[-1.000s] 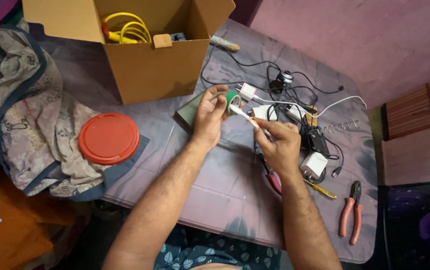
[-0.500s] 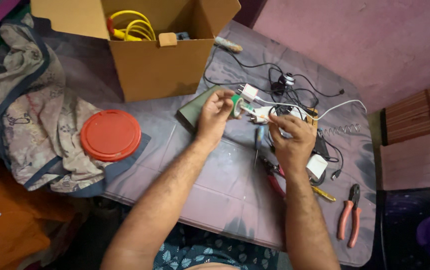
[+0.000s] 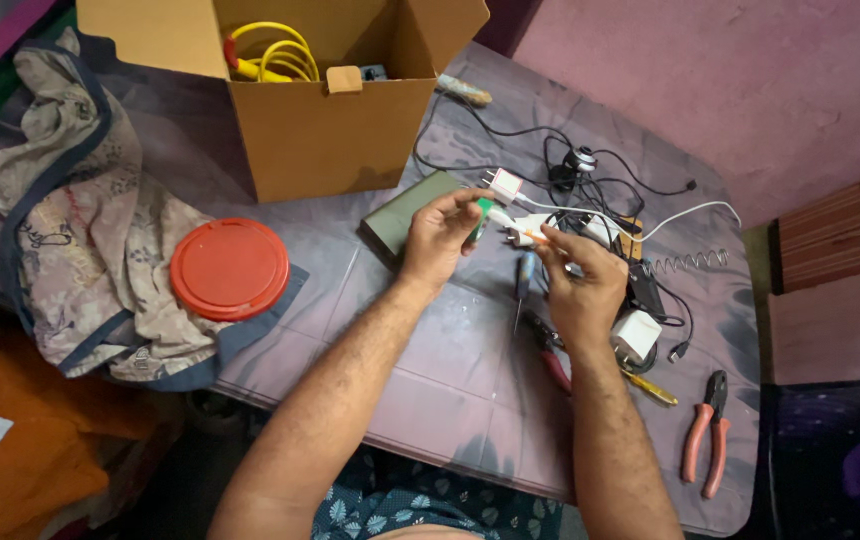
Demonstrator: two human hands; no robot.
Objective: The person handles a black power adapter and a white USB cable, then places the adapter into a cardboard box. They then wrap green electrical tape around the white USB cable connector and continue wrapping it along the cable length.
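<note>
White plug adapter [image 3: 522, 228] sits between my two hands, above the purple table [image 3: 430, 370], just in front of the cardboard box [image 3: 325, 120]. Both forearms reach up from the bottom edge, wrists bent inward. My left hand [image 3: 440, 235] is curled, fingers pinching the adapter's green end. My right hand [image 3: 582, 285] is half closed, fingertips on a thin orange-tipped tool, probably a small screwdriver [image 3: 538, 236], touching the adapter. Tangled cables [image 3: 600, 180] lie just behind; red-handled pliers [image 3: 705, 432] well apart to the right.

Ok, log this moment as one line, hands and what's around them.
left hand: holds green-white plug | right hand: holds small tool at plug | near: screwdriver, cables, box, pliers
</note>
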